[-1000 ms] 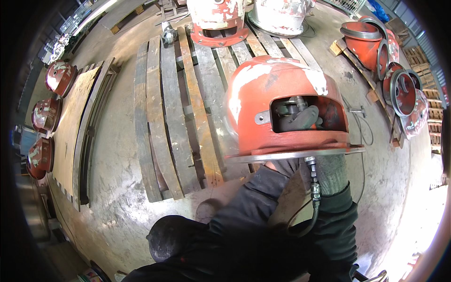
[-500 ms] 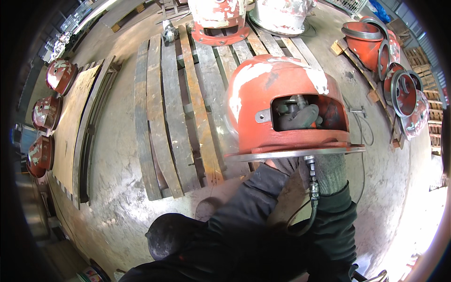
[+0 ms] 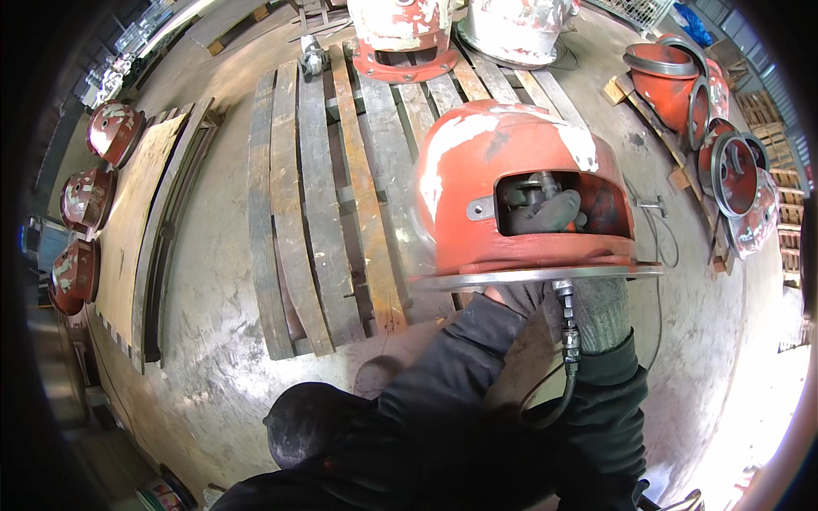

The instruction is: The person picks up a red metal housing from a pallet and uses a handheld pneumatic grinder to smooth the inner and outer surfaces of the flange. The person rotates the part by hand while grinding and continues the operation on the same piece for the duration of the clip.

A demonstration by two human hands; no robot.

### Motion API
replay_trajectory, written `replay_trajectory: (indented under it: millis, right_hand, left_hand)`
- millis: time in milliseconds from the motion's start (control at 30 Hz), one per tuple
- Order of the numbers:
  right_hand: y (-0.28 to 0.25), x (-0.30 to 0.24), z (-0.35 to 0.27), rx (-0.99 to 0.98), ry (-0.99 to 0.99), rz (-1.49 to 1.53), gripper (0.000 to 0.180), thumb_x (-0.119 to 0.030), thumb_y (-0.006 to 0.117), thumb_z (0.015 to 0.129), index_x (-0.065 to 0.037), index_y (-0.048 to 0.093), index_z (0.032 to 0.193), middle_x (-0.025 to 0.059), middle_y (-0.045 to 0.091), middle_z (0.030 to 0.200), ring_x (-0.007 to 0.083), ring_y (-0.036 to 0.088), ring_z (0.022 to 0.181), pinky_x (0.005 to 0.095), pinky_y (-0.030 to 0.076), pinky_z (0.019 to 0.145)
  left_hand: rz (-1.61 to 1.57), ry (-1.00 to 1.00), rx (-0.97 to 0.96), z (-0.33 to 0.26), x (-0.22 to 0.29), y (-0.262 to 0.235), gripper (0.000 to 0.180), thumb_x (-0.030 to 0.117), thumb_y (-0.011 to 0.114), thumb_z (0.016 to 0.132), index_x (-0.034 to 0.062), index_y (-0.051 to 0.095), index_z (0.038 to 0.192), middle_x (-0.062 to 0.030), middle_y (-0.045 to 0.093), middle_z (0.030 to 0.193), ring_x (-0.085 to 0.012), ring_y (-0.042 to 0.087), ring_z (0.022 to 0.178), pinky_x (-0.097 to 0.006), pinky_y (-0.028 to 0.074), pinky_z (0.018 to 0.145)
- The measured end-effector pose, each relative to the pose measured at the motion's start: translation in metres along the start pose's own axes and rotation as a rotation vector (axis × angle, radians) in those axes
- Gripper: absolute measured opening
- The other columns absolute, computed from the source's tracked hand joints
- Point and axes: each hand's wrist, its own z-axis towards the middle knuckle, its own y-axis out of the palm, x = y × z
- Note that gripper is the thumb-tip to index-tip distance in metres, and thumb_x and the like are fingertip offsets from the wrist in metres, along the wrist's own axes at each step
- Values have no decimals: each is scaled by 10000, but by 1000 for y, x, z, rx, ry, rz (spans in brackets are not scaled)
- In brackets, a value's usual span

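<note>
A red bell-shaped metal housing [image 3: 520, 157] with bare whitish patches sits at the near right of the slatted pallet, its flat flange [image 3: 528, 277] toward me. Both my forearms reach in under that flange. My left hand [image 3: 527, 298], in a dark glove, shows only partly below the rim, beside a metal hose coupling [image 3: 569, 328]. My right hand [image 3: 603, 311] wears a grey knit glove and is mostly hidden inside. Through the housing's window, gloved fingers wrap round an air tool [image 3: 545, 181]; which hand they belong to I cannot tell. A dark hose [image 3: 558, 409] bends down from the coupling.
Two more housings, one red [image 3: 400, 38] and one whitish [image 3: 511, 30], stand on the pallet's [image 3: 324, 213] far end near a small metal tool [image 3: 313, 58]. A board-topped pallet [image 3: 141, 221] lies left, with red castings [image 3: 88, 198] beyond. Red cones [image 3: 660, 81] line the right.
The view has shifted very slightly. My hands, the housing and the hose hold nearly the same position.
</note>
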Motion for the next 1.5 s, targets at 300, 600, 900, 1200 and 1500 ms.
replay_trajectory:
  millis: [300,600,900,1200,1500]
  right_hand:
    - [-10,-7,12,-182,68,38,303,-240,690,921,-78,678,1177,162,698,1115,323,688,1037,455,567,880]
    - [94,55,-49,-2,130,-11,375,-277,641,989,-36,621,1276,151,695,1163,275,682,1079,416,567,923]
    - [107,62,-48,54,423,534,356,-275,688,985,-59,647,1264,128,713,1162,263,694,1111,411,569,961]
    - [34,29,-19,-94,1,-116,197,-212,657,956,-62,659,1084,122,691,1022,309,689,902,451,567,809]
    - [-36,-21,17,-106,144,61,225,-185,652,927,-30,692,1085,181,689,992,392,673,968,485,543,854]
  left_hand:
    - [17,18,1,2,-1,0,301,307,567,1052,89,601,1258,-47,628,1177,-177,618,1075,-368,529,929]
    - [41,41,-1,7,-1,1,296,305,565,1052,90,602,1251,-46,627,1173,-178,616,1081,-370,527,937]
    - [87,74,3,10,-3,4,290,303,562,1051,91,603,1245,-46,626,1170,-179,614,1087,-372,524,944]
    - [406,235,-11,12,-16,3,285,301,560,1050,92,603,1239,-46,625,1166,-179,612,1093,-375,522,951]
    - [370,211,-100,7,-1,28,220,317,589,1028,111,620,1099,-55,597,1017,-165,595,1000,-355,506,883]
